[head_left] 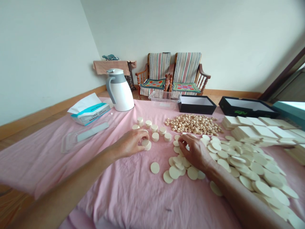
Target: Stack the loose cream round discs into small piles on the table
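Person is working at the table over a pink cloth (pixel 114 194). Left hand (pixel 132 144) is pinching a short stack (pixel 146 144) of pale round discs, fingertips closed around its rim, stack sitting on the cloth just in front of the other small stacks (pixel 154 128), which stand in a loose row behind it.

Right hand (pixel 193 152) is lying palm-down on the loose discs (pixel 177 165) at the near edge of the big spread. Fingers are curling inward; can't tell if one disc is actually pinched or just being touched.

My read: a stack is being squared up on the left while the right is fishing for a disc. Placing another one calls for a single disc peeled off the overlapping pile, not two stuck together, and the left grip loosening enough to clear the top without tipping the stack.

Around them: single disc (pixel 154 167) lying alone between the arms. Bead heap (pixel 193 124) sitting behind the right hand. Square tiles (pixel 252 130) piling up to the far right. Two black boxes (pixel 196 105) and a clear tub (pixel 164 99) standing at the far edge. White jug (pixel 120 90) and tissue pack (pixel 89 113) standing off to the left, well apart from both hands.
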Demonstrator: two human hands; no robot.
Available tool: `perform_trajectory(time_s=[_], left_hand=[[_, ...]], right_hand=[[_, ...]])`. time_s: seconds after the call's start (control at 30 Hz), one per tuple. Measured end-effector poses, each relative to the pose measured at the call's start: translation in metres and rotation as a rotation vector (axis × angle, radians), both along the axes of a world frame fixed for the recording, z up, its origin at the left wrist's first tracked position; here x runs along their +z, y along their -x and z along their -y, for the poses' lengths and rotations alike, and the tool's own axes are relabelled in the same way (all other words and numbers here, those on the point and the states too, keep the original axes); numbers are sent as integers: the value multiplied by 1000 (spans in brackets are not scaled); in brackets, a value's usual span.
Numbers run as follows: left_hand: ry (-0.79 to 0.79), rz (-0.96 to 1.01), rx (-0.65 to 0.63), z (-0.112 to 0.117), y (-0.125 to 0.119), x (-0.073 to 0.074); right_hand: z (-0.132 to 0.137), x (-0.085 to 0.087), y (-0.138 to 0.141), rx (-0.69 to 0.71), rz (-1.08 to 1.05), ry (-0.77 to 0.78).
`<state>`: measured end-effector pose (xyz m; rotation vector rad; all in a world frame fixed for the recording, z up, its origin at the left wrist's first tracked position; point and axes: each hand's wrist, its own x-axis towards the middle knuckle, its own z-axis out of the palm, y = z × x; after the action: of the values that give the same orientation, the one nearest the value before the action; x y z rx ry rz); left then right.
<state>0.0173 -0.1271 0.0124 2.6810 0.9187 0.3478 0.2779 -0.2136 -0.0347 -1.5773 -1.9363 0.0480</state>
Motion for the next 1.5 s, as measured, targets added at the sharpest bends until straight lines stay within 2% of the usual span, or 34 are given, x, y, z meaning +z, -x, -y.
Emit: perform_trajectory(time_s=[0.3,0.47,0.53,0.63,0.77,0.87,0.97,1.13,1.27,1.37,1.5], left_hand=[[-39,-56,-13,3,-5,-1],[-94,49,-25,16,-11,3],[-10,65,-91,26,-20,6],[110,72,-267,39,-40,5],[159,125,-435,47,-65,-7],[142,127,-493,48,-74,-15],[131,122,-487,47,-76,-18],[160,100,-433,46,-69,-11],[118,95,-283,38,-51,-2],[49,142,-205,27,-32,6],[50,138,-128,14,-11,10]], right_hand=[[0,-1,-1,9,2,-6],[0,-1,0,6,-9,-9],[1,0,1,5,-9,-17],[1,-1,0,8,-11,-25],[1,-1,-2,5,-18,-38],[0,0,-3,-5,-15,-47],[0,-1,-4,-10,-12,-47],[1,-1,-3,2,-14,-31],[1,1,-3,2,-21,-34],[1,1,-3,-3,-19,-33],[1,0,-2,0,-17,-22]])
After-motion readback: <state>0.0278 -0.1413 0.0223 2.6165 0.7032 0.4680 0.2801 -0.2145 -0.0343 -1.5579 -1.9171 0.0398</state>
